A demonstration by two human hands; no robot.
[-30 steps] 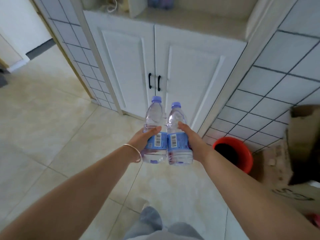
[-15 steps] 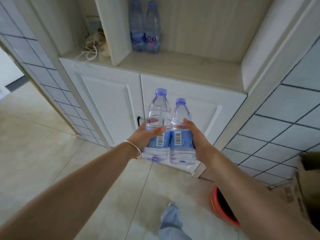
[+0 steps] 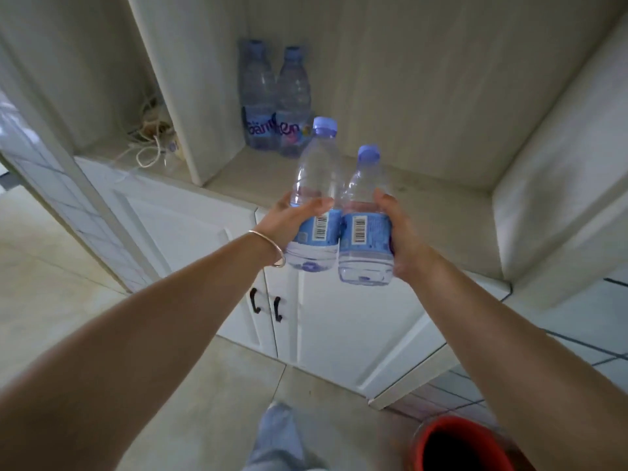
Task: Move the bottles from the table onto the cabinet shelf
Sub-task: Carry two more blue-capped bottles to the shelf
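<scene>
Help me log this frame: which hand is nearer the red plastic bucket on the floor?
Right. The right hand, holding a clear water bottle, is above the red plastic bucket; the left hand is farther left.

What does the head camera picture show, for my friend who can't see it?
Two hands each hold an upright water bottle, the left hand one bottle and the right hand another, side by side before a white cabinet shelf. Two more bottles stand at its back.
</scene>
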